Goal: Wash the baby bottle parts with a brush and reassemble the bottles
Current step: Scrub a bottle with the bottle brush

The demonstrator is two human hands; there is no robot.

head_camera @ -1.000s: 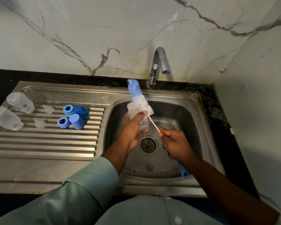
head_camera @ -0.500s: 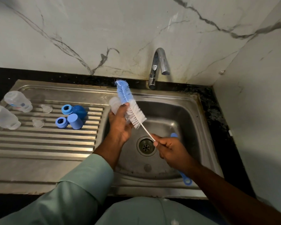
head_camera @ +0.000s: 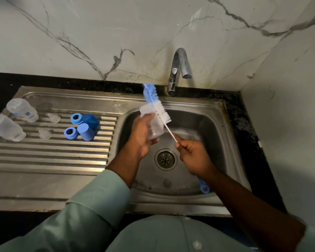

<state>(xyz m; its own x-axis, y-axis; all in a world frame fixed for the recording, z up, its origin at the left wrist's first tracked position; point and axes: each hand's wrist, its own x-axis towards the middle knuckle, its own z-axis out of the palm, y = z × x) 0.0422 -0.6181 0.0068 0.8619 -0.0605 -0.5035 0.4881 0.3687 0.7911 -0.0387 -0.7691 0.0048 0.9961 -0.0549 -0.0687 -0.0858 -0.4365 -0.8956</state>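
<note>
My left hand (head_camera: 141,135) grips a clear baby bottle (head_camera: 151,122) over the sink basin (head_camera: 204,128). My right hand (head_camera: 193,155) holds the thin white stem of a bottle brush (head_camera: 157,108). Its blue-and-white bristles lie against the bottle's outer side, pointing up and left. The brush's blue handle loop (head_camera: 204,188) shows below my right wrist. On the drainboard (head_camera: 49,153) lie two clear bottles (head_camera: 22,110) (head_camera: 6,128), two blue rings (head_camera: 76,119) (head_camera: 70,133), blue caps (head_camera: 85,131) (head_camera: 91,120) and two clear nipples (head_camera: 54,117) (head_camera: 45,134).
A chrome tap (head_camera: 178,68) stands behind the basin, with no water visible from it. The drain (head_camera: 165,159) sits between my hands. A marble wall rises behind and on the right, close to the basin. A black counter (head_camera: 244,120) edges the sink.
Both hands, bottle and brush swung left toward the drainboard, then came back over the basin. The brush bristles stay outside the bottle, rubbing along its side.
</note>
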